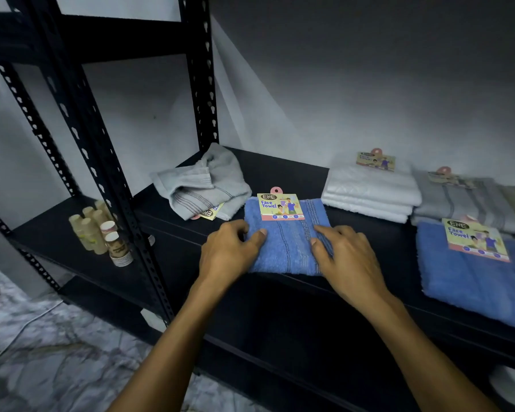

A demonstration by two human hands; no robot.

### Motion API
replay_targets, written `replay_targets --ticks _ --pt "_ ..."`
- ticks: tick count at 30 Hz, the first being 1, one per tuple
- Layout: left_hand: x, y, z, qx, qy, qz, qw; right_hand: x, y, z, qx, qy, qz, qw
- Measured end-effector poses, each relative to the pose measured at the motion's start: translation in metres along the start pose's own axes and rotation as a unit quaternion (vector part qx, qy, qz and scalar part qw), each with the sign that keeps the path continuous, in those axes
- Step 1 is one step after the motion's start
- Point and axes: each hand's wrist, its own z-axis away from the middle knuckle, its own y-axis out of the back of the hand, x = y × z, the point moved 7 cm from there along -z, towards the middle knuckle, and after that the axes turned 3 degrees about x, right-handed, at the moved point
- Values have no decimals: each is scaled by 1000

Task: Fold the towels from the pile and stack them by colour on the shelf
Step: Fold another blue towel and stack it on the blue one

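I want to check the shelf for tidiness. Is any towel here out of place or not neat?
Yes. The grey towel at the back left of the shelf lies crumpled and unfolded, its label poking out beneath, while the white stack is folded flat. Both hands rest on the folded blue towel.

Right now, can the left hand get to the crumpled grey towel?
Probably yes. The left hand rests on the folded blue towel, and the crumpled grey towel lies just beyond it on the same shelf, with nothing in between.
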Motion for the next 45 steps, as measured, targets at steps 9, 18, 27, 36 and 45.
replay_targets --ticks 9,18,27,36,45 --pt "-8 -30 39 -99 112 384 911 2 18 42 -10 -35 22 999" --pt "-14 -23 76 -178 74 447 874 0 5 102 -35 -229 -428 873" --pt "-8 -19 57 -167 58 462 869 9 0 96 -36 -225 -545 807" --pt "5 -23 54 -121 19 432 894 14 13 95 -90 -206 -491 842" --pt "62 -46 79 -392 -52 361 845 47 73 99 14 -205 -391 897"
